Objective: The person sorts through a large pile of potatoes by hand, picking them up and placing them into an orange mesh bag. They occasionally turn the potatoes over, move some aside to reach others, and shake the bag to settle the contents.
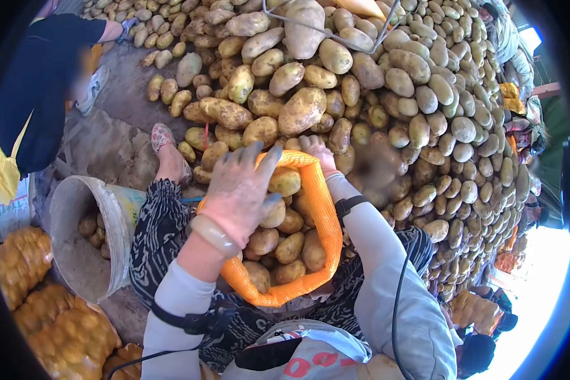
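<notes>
An orange mesh bag with a rolled rim stands between my knees, its mouth facing up. Inside it lie several potatoes. My left hand, a light bangle at its wrist, hovers over the left side of the bag's mouth. Its fingers are spread, with dark grey fingertips, and I see nothing held in it. Just past the far right of the rim, my right hand reaches against the big potato pile. Its fingers look stretched out over the potatoes, partly foreshortened, and no grip shows.
A dirty white bucket with a few potatoes lies tilted at my left. Filled mesh sacks sit behind it. A metal wire handle crosses the pile ahead. Another person stands at left; others are along the right edge.
</notes>
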The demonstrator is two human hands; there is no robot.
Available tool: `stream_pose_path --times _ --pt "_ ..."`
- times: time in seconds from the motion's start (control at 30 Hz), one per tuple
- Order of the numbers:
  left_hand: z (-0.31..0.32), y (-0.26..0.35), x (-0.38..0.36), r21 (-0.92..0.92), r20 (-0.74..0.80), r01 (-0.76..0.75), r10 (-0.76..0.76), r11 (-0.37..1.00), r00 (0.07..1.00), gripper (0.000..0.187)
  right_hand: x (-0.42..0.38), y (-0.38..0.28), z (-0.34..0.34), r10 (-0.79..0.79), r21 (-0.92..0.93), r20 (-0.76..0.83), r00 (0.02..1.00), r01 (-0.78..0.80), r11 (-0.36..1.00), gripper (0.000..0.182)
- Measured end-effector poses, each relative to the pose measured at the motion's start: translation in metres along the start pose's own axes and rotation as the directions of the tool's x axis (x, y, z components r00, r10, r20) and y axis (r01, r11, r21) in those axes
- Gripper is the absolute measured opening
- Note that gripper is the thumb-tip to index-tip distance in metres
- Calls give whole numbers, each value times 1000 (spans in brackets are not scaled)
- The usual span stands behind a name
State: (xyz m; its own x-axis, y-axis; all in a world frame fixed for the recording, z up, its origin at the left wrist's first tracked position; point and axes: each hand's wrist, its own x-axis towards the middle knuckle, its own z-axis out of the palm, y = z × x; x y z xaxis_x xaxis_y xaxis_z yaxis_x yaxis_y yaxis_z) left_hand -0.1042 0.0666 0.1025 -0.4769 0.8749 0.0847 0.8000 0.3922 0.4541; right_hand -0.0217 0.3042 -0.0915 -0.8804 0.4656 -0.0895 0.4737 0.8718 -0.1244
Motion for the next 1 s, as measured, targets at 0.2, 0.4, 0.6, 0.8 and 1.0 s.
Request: stream_pose_path --times 0.2,0.4,0.6,0.8,1.0 --pt "40 24 21 280 45 -3 -10 960 999 88 -52 12 -95 314 913 388 866 -408 -4 59" --pt "31 10 26 232 128 89 -121 969 984 65 -118 2 -181 87 984 150 985 -141 -107 71" --pt "40 4 20 222 37 60 -70 973 997 62 -128 -68 -215 -45 689 148 988 -70 721 66" --pt "41 0 16 176 -10 6 -4 984 1000 67 -104 -61 -181 93 522 -86 992 -35 852 69" --pt "33 44 0 -209 -35 -45 39 977 999 81 -104 -53 -160 -69 501 -171 983 147 853 72"
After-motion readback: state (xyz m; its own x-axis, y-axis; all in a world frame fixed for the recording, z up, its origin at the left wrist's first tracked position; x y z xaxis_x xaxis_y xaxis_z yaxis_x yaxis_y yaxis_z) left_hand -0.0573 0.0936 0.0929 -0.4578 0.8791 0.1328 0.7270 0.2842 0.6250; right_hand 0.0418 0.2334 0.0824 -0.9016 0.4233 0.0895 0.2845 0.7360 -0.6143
